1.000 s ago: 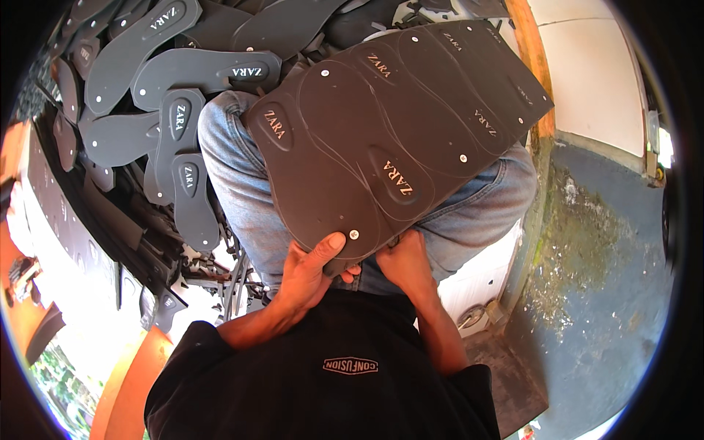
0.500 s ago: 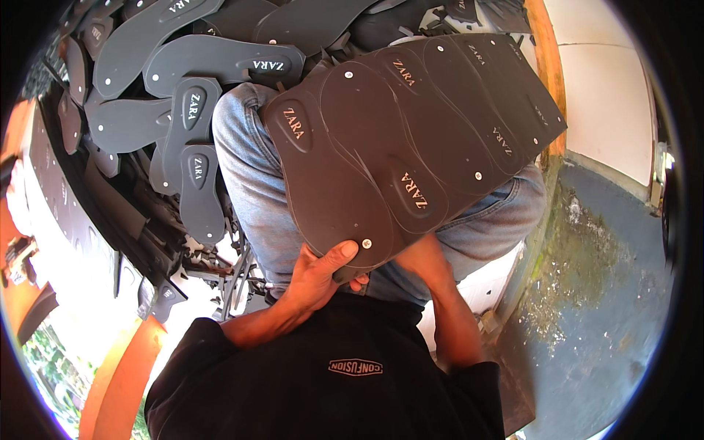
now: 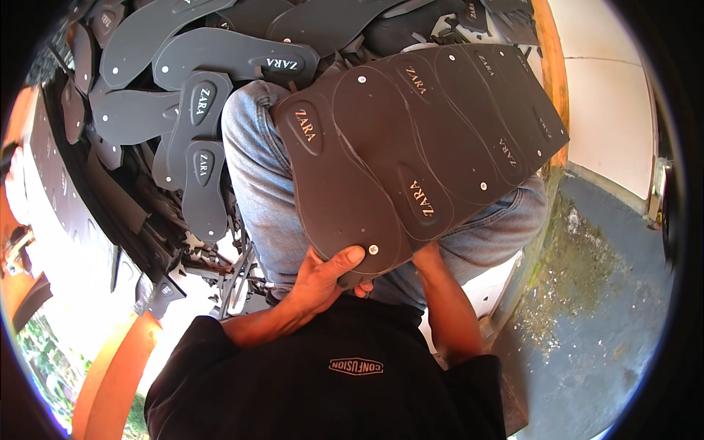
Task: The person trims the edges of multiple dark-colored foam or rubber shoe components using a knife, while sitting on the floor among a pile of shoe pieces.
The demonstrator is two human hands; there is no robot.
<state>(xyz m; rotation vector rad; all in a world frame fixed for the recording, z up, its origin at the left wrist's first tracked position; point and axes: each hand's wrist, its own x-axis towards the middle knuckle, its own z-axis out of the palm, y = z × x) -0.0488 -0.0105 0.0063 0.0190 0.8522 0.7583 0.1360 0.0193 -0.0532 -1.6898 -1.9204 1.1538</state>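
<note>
Across my lap lies a dark brown foam sheet [image 3: 345,198] with several sandal sole outlines cut into it. Raised oval heel patches with pale lettering and small white dots mark the soles. My left hand [image 3: 323,279] grips the sheet's near left corner, its thumb on top beside a white dot and its fingers underneath. Under the near edge goes my right hand [image 3: 427,258]; its fingers are hidden beneath the sheet. Between some outlines the cut lines gape slightly, while the soles still sit in the sheet.
Loose dark soles [image 3: 235,59] lie in an overlapping pile at the far left. Foam scraps [image 3: 213,264] and strips sit left of my knees. An orange-brown edge [image 3: 551,73] runs along the right, beside a stained grey-blue floor [image 3: 587,293].
The whole scene, sheet and pile alike, sits slightly further right in the picture. My left hand keeps the same grip, and my right hand stays under the near edge.
</note>
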